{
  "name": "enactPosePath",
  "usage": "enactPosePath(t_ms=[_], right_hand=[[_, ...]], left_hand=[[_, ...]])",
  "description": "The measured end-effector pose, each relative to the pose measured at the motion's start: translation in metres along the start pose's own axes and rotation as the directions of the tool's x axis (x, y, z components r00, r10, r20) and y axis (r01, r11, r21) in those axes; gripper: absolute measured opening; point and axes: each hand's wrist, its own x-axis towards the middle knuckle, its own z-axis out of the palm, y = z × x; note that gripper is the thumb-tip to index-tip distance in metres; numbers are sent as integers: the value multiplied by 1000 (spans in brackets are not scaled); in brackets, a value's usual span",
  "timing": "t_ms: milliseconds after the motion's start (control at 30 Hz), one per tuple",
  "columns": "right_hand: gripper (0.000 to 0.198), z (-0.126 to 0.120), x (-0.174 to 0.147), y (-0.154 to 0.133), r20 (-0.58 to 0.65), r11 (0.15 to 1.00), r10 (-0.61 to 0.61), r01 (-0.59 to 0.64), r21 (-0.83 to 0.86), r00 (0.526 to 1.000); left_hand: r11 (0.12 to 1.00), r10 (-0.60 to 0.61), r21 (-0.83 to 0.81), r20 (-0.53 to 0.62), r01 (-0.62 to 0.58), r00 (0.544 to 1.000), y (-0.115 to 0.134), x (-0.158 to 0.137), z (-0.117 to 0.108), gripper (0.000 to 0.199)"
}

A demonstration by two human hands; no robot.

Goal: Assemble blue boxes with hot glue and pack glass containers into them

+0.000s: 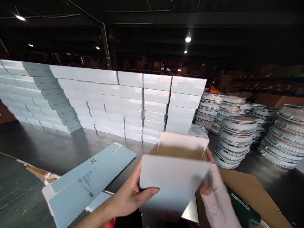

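Lower centre of the frame: both hands are holding a pale blue box (174,180) above the tabletop (47,145). The box is standing open at the top, its flaps raised, showing a brown cardboard inside; whether anything is lying in it cannot be told. The left hand (129,196) is gripping the box's left side, thumb across the front face. The right hand (213,190), in a light sleeve, is clasping the right edge with its fingers (205,190). Lower left: a flat box (87,182) is lying on the tabletop. Behind: a wall of stacked boxes (106,101); at right, stacks of round packs (237,136).
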Motion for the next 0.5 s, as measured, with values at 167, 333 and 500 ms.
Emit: enactPosePath(t_ms=[167,333,500], right_hand=[[55,25,-5,-1,-70,982,49,-35,187,996],[59,47,-9,-31,-245,920,308,-222,324,919],[62,33,-13,-19,-213,939,177,-100,329,961]], left_hand=[[992,106,-69,-17,-107,994,-9,8,21,77],[976,-24,-214,-237,-28,971,1,4,34,43],[989,73,128,36,-77,997,11,-4,6,42]])
